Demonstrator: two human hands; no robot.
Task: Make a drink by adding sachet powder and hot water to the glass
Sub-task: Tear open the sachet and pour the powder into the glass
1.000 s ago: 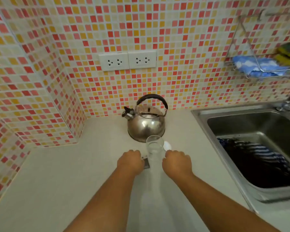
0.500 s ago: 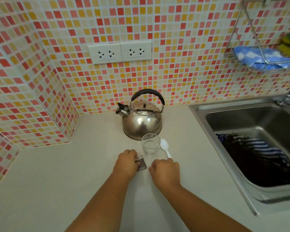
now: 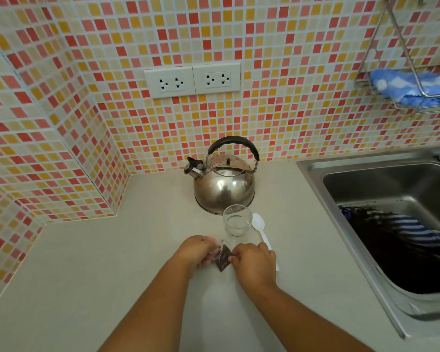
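both hands now pinch the dark sachet [image 3: 222, 260], left hand [image 3: 198, 251] and right hand [image 3: 255, 263] each clamped on a side; half a second back it sat lower and flatter. lifted just in front of the glass [image 3: 236, 223], looks ready to tear. glass looks empty, spoon [image 3: 261, 228] beside it, kettle [image 3: 224, 182] behind.

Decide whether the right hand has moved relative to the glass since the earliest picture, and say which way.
Yes. The right hand has moved left, from the spoon side to just below the glass, meeting the left hand at the sachet.
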